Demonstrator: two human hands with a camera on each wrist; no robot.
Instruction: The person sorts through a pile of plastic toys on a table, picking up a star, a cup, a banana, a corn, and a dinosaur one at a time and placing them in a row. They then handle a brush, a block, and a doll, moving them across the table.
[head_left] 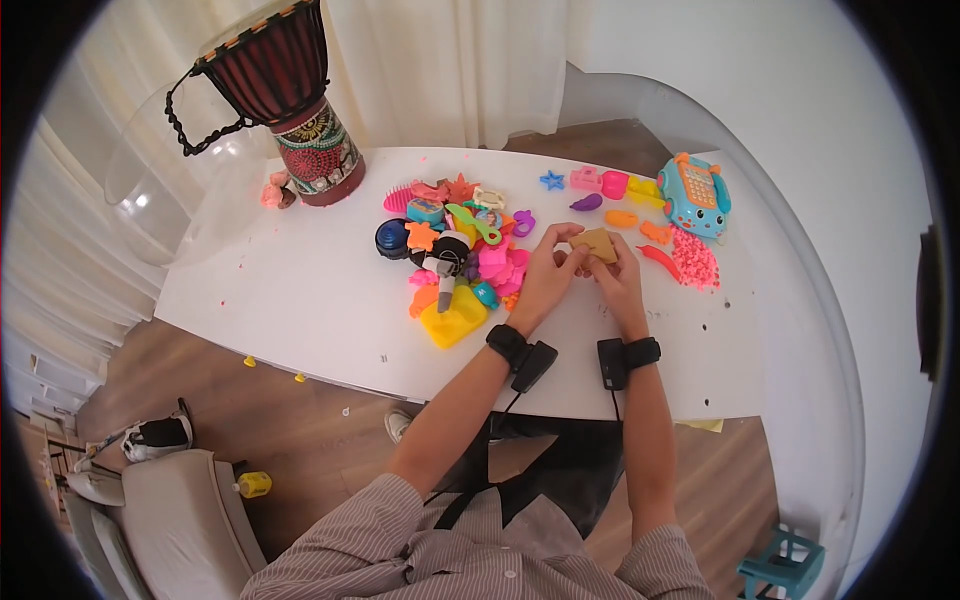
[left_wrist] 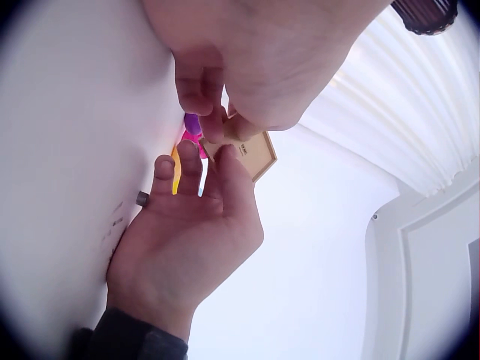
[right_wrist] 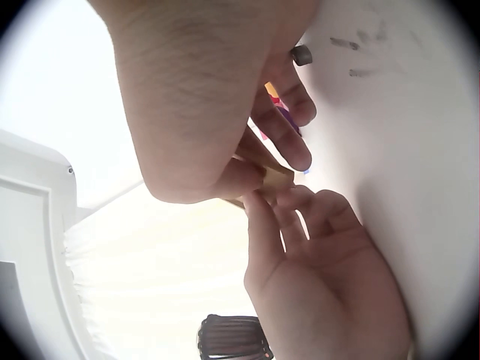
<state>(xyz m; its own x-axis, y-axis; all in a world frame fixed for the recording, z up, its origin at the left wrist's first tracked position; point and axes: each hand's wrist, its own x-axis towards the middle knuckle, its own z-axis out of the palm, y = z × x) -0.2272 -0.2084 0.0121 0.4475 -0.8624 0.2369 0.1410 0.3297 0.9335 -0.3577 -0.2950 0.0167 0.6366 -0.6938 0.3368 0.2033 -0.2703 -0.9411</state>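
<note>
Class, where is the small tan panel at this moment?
In the head view, the tan panel is right of centre, held between the left hand and the right hand.

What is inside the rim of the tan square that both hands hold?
The left wrist view shows small, unreadable dark marks there, on the tan square. The left hand and right hand cover part of it; what lies under them is hidden.

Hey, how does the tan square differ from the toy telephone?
The tan square is flat and small; the toy telephone is bulky and bigger. The tan square is tan, while the toy telephone is mainly light blue with orange. The left hand and right hand hold the tan square; the toy telephone sits untouched on the table.
</note>
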